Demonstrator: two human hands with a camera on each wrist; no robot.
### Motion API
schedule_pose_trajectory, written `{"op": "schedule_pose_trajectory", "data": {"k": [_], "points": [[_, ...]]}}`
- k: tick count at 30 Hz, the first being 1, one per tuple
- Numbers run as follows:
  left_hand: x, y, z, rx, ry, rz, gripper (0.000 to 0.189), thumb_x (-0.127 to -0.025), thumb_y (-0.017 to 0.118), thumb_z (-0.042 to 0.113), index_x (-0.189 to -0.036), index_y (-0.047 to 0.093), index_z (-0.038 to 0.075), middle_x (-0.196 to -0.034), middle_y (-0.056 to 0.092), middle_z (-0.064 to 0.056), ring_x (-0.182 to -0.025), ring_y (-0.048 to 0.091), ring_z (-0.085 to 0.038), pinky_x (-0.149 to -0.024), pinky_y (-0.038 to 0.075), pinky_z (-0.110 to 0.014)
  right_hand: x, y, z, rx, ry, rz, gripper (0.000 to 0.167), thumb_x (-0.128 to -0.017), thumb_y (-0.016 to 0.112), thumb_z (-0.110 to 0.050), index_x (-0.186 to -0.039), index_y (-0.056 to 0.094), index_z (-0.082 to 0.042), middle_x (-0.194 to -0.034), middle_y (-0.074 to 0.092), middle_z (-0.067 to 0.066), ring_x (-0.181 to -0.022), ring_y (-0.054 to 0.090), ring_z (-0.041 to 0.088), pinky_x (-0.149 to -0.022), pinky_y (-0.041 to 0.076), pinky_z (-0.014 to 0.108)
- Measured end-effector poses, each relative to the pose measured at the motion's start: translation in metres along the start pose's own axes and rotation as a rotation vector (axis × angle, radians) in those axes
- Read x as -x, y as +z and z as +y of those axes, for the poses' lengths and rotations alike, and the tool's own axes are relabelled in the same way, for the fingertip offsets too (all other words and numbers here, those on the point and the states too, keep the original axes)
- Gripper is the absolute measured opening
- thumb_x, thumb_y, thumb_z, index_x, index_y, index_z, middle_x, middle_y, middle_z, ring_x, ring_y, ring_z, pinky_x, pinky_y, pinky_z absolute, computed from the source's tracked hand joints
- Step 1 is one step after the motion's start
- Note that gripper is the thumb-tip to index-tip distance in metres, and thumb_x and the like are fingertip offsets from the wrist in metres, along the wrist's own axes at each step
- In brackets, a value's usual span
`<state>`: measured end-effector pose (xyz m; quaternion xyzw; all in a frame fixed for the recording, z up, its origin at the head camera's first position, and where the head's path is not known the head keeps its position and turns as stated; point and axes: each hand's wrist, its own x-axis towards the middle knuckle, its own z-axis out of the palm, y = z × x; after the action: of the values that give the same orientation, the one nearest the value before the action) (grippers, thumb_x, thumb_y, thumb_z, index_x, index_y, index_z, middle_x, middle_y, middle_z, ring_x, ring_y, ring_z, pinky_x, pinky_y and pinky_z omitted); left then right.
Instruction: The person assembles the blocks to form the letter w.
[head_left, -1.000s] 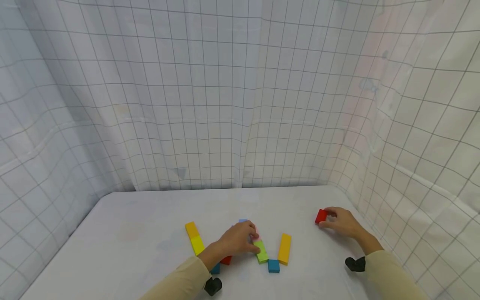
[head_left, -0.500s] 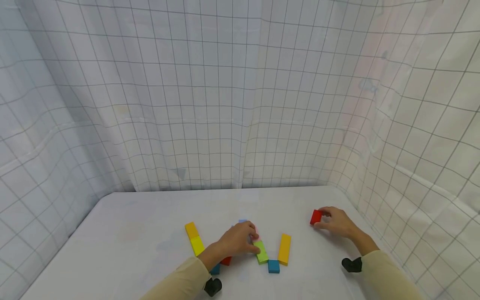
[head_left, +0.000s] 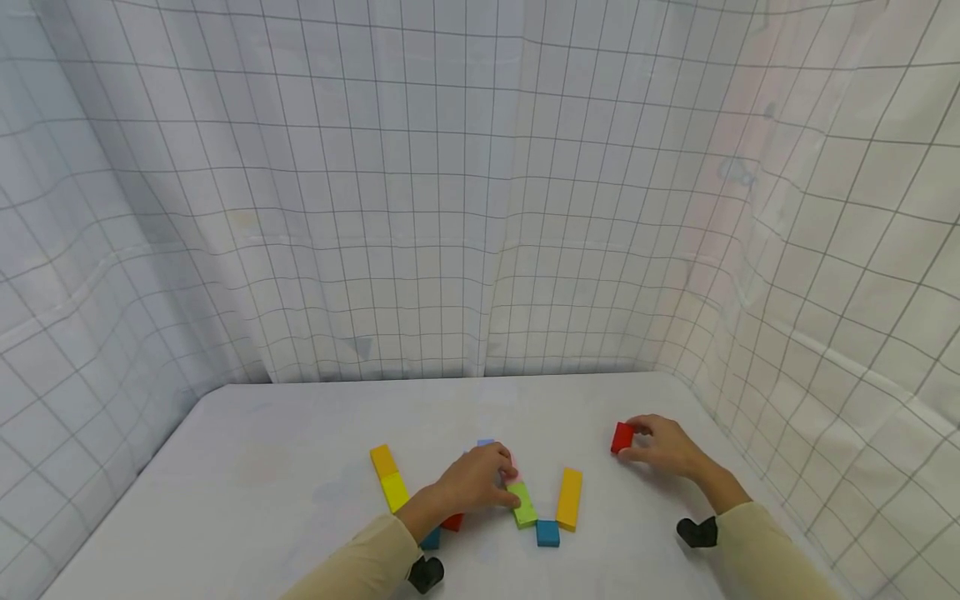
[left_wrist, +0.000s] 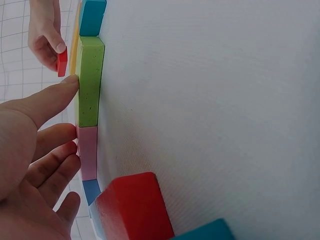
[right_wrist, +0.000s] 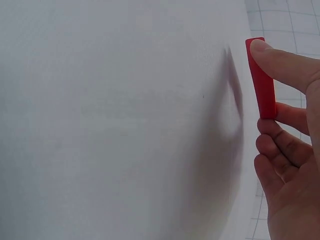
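My right hand (head_left: 663,446) pinches a small red block (head_left: 622,437) between thumb and fingers, over the right part of the table. In the right wrist view the red block (right_wrist: 262,80) is held by its ends, its shadow lying on the white surface beyond. My left hand (head_left: 476,479) rests beside a row of blocks, with its fingers loosely bent. Its thumb (left_wrist: 62,92) is at the side of a light green block (left_wrist: 90,82), while the fingertips are right at a pink block (left_wrist: 88,152). A blue block (left_wrist: 91,191) continues the row.
A teal block (head_left: 547,533) and a long orange block (head_left: 570,500) lie right of the green one. Left of my left hand are an orange block (head_left: 383,458), a yellow block (head_left: 394,491) and another red block (head_left: 453,522). Gridded white curtains (head_left: 480,208) enclose the table.
My right hand has moved left across the table with the red block. The left hand and the row of blocks have stayed in place.
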<state>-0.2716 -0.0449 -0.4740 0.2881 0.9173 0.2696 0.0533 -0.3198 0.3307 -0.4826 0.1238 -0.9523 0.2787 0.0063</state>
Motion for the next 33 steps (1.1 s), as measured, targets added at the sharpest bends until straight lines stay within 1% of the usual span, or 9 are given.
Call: {"op": "schedule_pose_trajectory", "data": {"k": [5, 10, 21, 29, 33], "points": [[0.000, 0.001, -0.001, -0.001, -0.002, -0.001, 0.039, -0.082, 0.090, 0.034, -0.112, 0.079, 0.011, -0.117, 0.063, 0.003, -0.103, 0.058, -0.016, -0.098, 0.052, -0.040, 0.000, 0.003, -0.006, -0.006, -0.011, -0.006, 0.065, -0.083, 0.087, -0.034, -0.130, 0.063, 0.005, -0.124, 0.065, 0.017, -0.112, 0.059, 0.037, -0.095, 0.054, 0.055], [-0.001, 0.002, -0.002, 0.007, -0.003, -0.002, 0.038, -0.082, 0.090, 0.034, -0.112, 0.079, 0.011, -0.117, 0.063, 0.004, -0.103, 0.057, -0.016, -0.098, 0.051, -0.041, -0.002, 0.007, -0.011, 0.011, -0.020, -0.015, 0.065, -0.083, 0.087, -0.035, -0.130, 0.063, 0.003, -0.123, 0.065, 0.015, -0.111, 0.059, 0.035, -0.094, 0.055, 0.053], [0.001, 0.001, 0.001, 0.010, -0.011, -0.002, 0.038, -0.082, 0.090, 0.034, -0.111, 0.079, 0.012, -0.117, 0.063, 0.004, -0.104, 0.057, -0.016, -0.098, 0.051, -0.041, -0.005, 0.014, -0.023, -0.004, -0.028, -0.038, 0.062, -0.081, 0.089, -0.033, -0.129, 0.065, -0.001, -0.125, 0.065, 0.012, -0.113, 0.059, 0.033, -0.096, 0.054, 0.052], [0.001, 0.001, 0.001, 0.011, -0.013, 0.002, 0.038, -0.082, 0.090, 0.034, -0.111, 0.079, 0.012, -0.119, 0.063, 0.003, -0.106, 0.058, -0.017, -0.100, 0.051, -0.043, -0.005, 0.019, -0.030, 0.003, -0.072, -0.048, 0.062, -0.083, 0.088, -0.034, -0.129, 0.064, -0.001, -0.124, 0.065, 0.011, -0.113, 0.059, 0.032, -0.097, 0.053, 0.054], [0.001, 0.000, 0.001, 0.003, -0.007, 0.005, 0.037, -0.082, 0.090, 0.034, -0.111, 0.079, 0.012, -0.119, 0.063, 0.003, -0.106, 0.058, -0.017, -0.101, 0.051, -0.043, -0.006, 0.022, -0.035, -0.009, -0.073, -0.045, 0.061, -0.083, 0.088, -0.035, -0.128, 0.066, -0.002, -0.123, 0.066, 0.010, -0.113, 0.060, 0.031, -0.097, 0.053, 0.053]]}}
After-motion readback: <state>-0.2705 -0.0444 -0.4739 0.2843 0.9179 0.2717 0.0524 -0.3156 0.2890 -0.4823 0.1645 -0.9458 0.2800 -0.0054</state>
